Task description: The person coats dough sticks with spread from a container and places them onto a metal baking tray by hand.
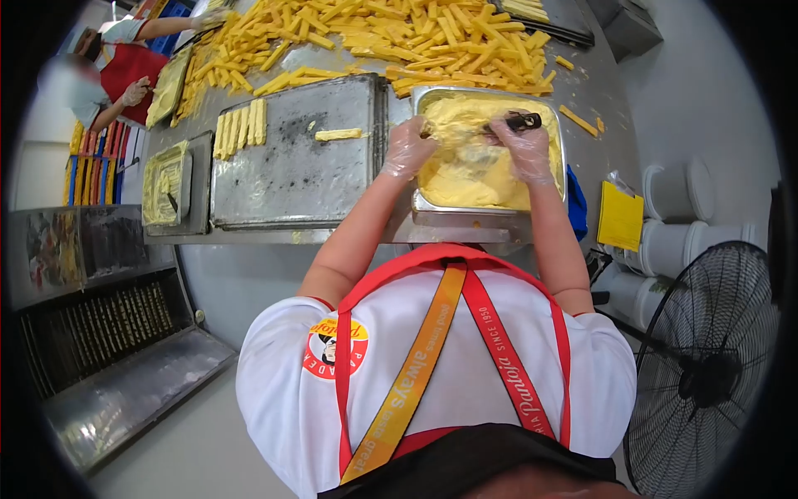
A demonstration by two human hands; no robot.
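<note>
A metal pan [565, 179] of pale yellow cream [470, 179] is in front of me on the table. My left hand [409, 148], in a clear plastic glove, is closed at the pan's left rim; what its fingers hold is too small to tell. My right hand [524, 148], gloved too, grips a black-handled tool [524, 122] over the cream; the tool's lower part is hidden. Left of the pan lies a dark-spotted baking tray [291, 187] with one coated stick [338, 134] apart and a row of coated sticks [240, 129] at its upper left.
A large heap of yellow sticks [449, 41] covers the table's far side. A smaller cream pan [166, 187] sits at the left. A person [125, 75] in a red apron works at the far left. A fan [706, 374] stands at right, near white buckets [677, 190].
</note>
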